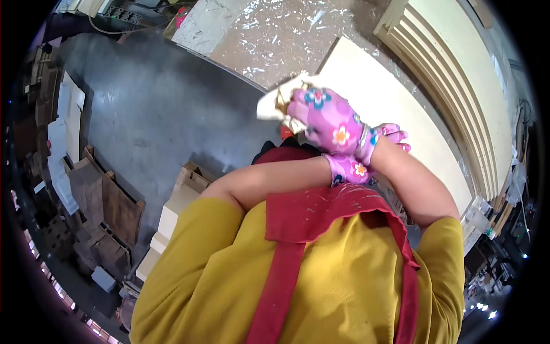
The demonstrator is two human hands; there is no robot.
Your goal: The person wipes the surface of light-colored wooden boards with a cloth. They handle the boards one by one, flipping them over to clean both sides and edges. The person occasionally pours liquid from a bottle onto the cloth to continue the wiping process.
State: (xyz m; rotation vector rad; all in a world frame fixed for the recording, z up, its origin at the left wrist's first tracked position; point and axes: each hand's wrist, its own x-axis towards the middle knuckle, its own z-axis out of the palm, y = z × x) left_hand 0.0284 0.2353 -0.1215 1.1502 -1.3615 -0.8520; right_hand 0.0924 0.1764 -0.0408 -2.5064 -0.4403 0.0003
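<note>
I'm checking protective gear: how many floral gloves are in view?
2: one on the right hand, which holds a crumpled pale cloth; the other on the left hand, crossed beneath the right wrist and partly hidden by it. More could be hidden.

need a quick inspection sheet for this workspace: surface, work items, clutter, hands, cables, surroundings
Surface: brown tabletop, marked with white flecks and smears
Work items: pale board, lying flat; crumpled cream cloth, with brownish patches
Clutter: stack of pale boards beyond the single board
Hands: gloved right hand grips the cloth; gloved left hand, crossed beneath the right wrist, partly hidden, contact unclear
Cables: thin cable at upper left
Surroundings: grey floor; wooden pieces at left
</note>
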